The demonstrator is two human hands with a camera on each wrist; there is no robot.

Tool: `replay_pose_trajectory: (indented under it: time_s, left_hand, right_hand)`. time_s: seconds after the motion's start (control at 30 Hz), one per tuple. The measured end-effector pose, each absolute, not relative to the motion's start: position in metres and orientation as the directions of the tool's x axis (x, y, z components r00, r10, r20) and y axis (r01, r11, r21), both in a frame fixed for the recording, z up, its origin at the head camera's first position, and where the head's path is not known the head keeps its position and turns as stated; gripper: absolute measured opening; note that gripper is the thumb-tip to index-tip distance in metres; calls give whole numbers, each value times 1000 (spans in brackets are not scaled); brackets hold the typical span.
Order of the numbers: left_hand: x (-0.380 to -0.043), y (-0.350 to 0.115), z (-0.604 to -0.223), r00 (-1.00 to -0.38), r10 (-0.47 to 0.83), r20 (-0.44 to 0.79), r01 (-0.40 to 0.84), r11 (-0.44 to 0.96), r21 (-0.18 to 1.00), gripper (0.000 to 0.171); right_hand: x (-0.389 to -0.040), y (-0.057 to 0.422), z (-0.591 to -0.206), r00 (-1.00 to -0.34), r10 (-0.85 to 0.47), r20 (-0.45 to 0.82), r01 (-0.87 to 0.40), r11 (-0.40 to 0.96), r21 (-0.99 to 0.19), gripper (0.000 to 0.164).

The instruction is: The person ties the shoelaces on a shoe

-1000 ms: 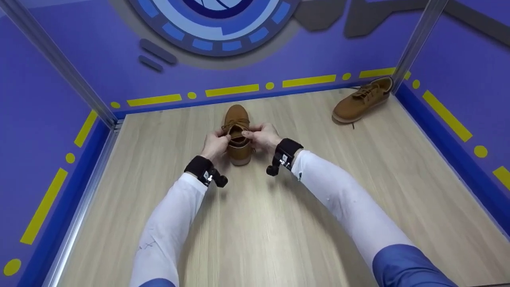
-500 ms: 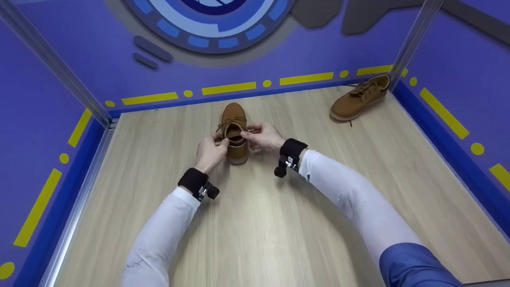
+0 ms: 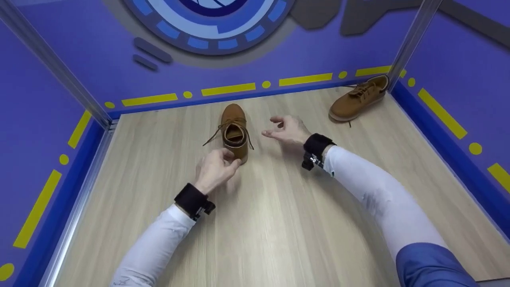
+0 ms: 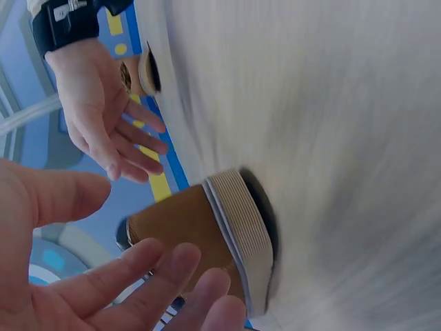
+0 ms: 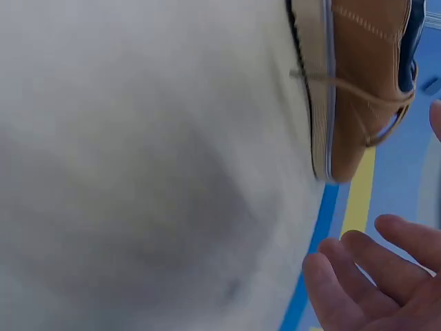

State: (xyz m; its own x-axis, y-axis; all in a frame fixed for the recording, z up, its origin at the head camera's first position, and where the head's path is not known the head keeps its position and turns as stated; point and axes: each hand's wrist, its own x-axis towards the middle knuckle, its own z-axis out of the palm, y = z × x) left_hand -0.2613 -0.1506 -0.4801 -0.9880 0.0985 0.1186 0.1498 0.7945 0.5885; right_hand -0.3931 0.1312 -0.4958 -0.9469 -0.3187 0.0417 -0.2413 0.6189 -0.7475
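A brown lace-up shoe (image 3: 234, 115) stands on the wooden tabletop with its toe toward the back wall. Its loose lace ends (image 3: 211, 136) hang out on both sides of the opening. My left hand (image 3: 215, 169) is by the heel, fingers relaxed, holding nothing; the left wrist view shows its fingers spread in front of the heel (image 4: 186, 221). Off to the shoe's right, my right hand (image 3: 289, 129) hovers with loosely bent fingers and nothing in them. In the right wrist view a lace (image 5: 351, 88) trails down the shoe's side, apart from that hand.
A second brown shoe (image 3: 358, 99) sits in the back right corner, its toe pointing left and forward. Purple walls (image 3: 223, 71) with yellow marks bound the wooden surface (image 3: 271, 223) at the back and both sides.
Both hands have let go of the shoe's opening. The left hand has drawn back toward the heel, the right hand has moved away to the right. The lace ends now show.
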Motion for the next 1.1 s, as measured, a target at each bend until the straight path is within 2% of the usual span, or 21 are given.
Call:
replay_pose_trajectory:
  time_s: [0.23, 0.37, 0.53, 0.8, 0.97, 1.1]
  left_hand:
    - [-251, -137, -479, -973, 188, 137, 232, 801, 552, 31]
    - [-247, -132, -480, -967, 220, 125, 252, 792, 556, 30]
    - [-242, -128, -486, -951, 293, 95, 294, 776, 558, 37]
    - [-238, -127, -492, -923, 378, 79, 353, 745, 565, 37]
    - [-233, -126, -495, -855, 516, 47, 441, 675, 592, 35]
    - [-229, -124, -499, -807, 589, 46, 502, 641, 581, 31]
  right_hand:
    - [-414, 181, -481, -918, -353, 182, -396, 771, -499, 89]
    - [-426, 216, -475, -930, -323, 178, -367, 853, -371, 101]
    - [-444, 265, -478, -961, -220, 165, -253, 943, -216, 119]
    - [-456, 339, -480, -986, 6, 169, -37, 967, -254, 130]
    - [-460, 369, -477, -986, 122, 116, 81, 949, -304, 134]
    - [-465, 382, -471, -989, 136, 64, 108, 939, -326, 135]
